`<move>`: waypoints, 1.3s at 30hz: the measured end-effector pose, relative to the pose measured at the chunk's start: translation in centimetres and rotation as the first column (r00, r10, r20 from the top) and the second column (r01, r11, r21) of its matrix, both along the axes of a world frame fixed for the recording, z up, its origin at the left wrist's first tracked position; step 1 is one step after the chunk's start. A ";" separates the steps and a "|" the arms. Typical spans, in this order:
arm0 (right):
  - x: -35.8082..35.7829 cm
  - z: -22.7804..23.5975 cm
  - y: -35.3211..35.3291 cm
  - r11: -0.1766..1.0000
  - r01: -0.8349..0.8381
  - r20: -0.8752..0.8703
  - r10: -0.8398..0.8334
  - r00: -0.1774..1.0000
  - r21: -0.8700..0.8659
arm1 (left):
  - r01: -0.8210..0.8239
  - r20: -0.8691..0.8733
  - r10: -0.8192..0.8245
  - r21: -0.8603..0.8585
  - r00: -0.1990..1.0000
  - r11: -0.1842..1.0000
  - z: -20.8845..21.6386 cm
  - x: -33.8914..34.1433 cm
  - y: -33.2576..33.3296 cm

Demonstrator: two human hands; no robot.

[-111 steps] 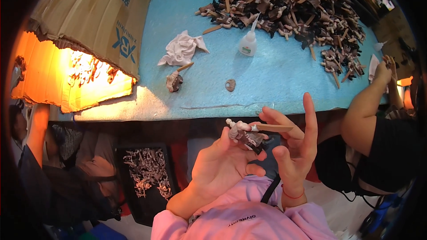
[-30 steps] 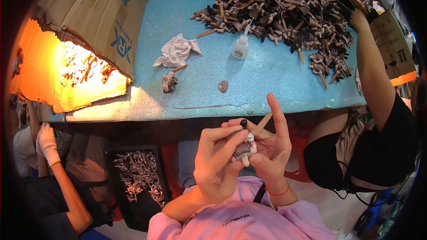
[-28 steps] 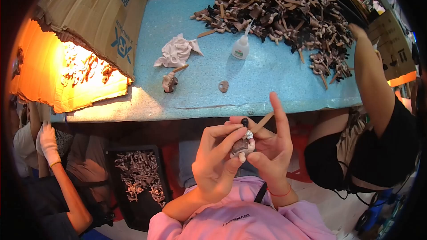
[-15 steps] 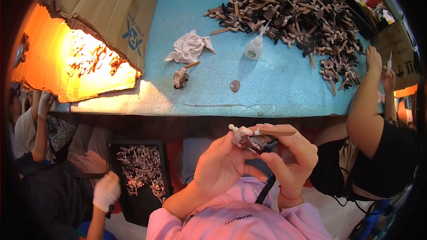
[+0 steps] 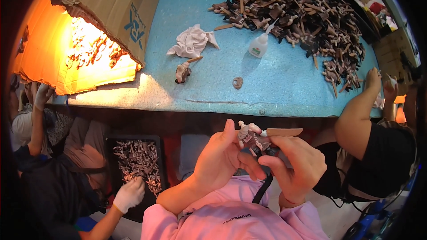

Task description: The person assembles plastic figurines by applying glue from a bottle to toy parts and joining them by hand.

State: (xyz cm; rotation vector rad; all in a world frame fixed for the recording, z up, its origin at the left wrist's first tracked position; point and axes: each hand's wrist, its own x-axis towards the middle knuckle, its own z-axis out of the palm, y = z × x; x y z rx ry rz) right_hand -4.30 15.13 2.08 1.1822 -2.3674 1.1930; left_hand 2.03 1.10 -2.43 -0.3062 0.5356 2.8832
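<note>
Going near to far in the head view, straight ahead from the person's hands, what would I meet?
Held figurine, blue tabletop's front edge, round brown piece, spouted bottle, heap of figurines.

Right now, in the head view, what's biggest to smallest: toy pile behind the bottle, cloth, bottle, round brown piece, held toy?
Toy pile
Cloth
Bottle
Round brown piece
Held toy: unsure; it seems nearer the camera.

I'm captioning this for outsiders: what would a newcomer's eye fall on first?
Probably the bright orange glow inside the torn cardboard box at the left end of the blue table. Next, the big heap of small figures over the table's far right. Then, just off the near edge, a single figure with a brown blade-like piece, in the right hand beside the left hand.
</note>
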 end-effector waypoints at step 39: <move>-27.6 7.7 -12.2 0.949 -0.080 0.037 0.072 0.997 0.306 | -0.117 -0.115 0.089 -0.270 0.989 0.956 -3.5 2.3 -2.9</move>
